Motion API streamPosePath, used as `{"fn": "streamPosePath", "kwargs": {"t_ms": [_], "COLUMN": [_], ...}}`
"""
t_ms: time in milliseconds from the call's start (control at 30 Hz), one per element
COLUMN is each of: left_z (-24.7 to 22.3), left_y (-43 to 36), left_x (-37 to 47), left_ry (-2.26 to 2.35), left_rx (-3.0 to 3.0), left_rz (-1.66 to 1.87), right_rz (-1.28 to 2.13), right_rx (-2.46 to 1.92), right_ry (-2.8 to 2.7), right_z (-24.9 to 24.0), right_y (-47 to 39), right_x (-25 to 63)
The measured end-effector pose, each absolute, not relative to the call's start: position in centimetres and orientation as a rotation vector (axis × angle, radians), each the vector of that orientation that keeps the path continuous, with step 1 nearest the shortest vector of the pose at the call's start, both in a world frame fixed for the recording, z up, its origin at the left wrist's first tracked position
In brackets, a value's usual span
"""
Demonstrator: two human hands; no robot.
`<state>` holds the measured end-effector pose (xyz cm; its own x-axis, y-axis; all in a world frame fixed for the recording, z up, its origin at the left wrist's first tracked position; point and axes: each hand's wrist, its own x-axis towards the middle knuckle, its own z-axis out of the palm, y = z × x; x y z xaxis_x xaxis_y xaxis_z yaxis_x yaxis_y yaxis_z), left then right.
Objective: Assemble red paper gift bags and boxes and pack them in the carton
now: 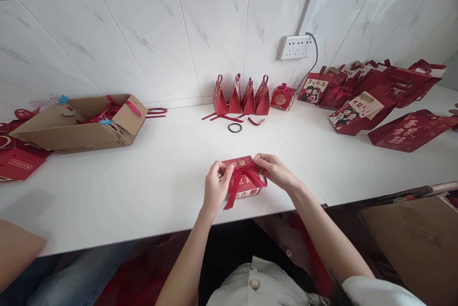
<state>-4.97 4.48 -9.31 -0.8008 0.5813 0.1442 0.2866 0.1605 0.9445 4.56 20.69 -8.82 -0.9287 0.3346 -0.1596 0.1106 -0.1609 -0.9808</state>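
Observation:
A small red gift box (244,193) with pale printed characters sits on the white table near its front edge. A dark red ribbon (234,189) is tied in a bow across its top, one tail hanging down the near side. My left hand (216,185) is at the box's left, thumb and fingers closed on the left part of the bow. At the right side, my right hand (275,169) pinches the bow's right part. Fingers partly cover both loops, so the exact grip points are hidden.
Behind the box lie a black ring (234,128) and ribbon pieces (256,122). Several red triangular boxes (234,102) stand by the wall. A cardboard box (89,141) is left, red gift bags (408,129) right. Another person's arm (19,239) rests at lower left.

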Motion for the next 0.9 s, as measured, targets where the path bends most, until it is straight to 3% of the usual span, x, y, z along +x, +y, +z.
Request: {"fn": "streamPosePath", "kwargs": {"t_ms": [467, 900], "left_z": [-7.3, -9.1], "left_y": [3.9, 4.1], "left_x": [-5.6, -4.2], "left_ry": [2.09, 2.047], "left_rx": [0.67, 0.592], "left_rz": [1.517, 1.859], "right_rz": [1.773, 2.092], "right_rx": [-0.89, -0.56], "right_ry": [-2.038, -1.954], "right_z": [-8.1, -8.5], "right_y": [19.5, 19.1], "right_x": [5.5, 6.6]}}
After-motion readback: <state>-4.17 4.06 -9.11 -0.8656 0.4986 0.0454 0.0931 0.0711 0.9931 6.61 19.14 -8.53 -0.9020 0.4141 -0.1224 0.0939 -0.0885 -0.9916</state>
